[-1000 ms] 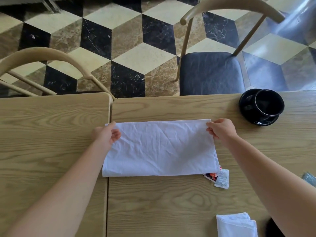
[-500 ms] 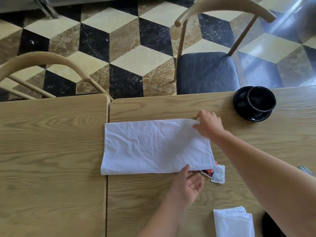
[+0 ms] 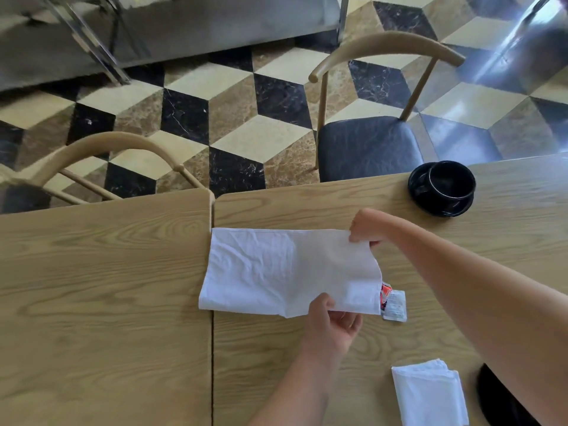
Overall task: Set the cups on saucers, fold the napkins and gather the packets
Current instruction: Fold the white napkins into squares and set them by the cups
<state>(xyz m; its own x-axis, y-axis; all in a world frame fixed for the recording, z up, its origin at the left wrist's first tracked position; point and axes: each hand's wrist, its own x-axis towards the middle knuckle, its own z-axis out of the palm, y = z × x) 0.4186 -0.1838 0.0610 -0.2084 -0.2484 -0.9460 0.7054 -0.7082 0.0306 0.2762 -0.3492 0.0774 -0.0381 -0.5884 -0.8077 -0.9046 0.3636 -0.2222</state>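
White napkin (image 3: 276, 272) right end lifted, packets (image 3: 395, 305) beneath, cup (image 3: 450, 182) on saucer (image 3: 442, 207)

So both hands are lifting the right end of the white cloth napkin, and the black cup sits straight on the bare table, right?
Not quite. In the head view the black cup sits on a black saucer, not the bare wooden table. Both hands do hold the white cloth napkin.

Cube-patterned marble floor (image 3: 239, 96), two wooden chairs (image 3: 368, 142), oak tables (image 3: 101, 287).
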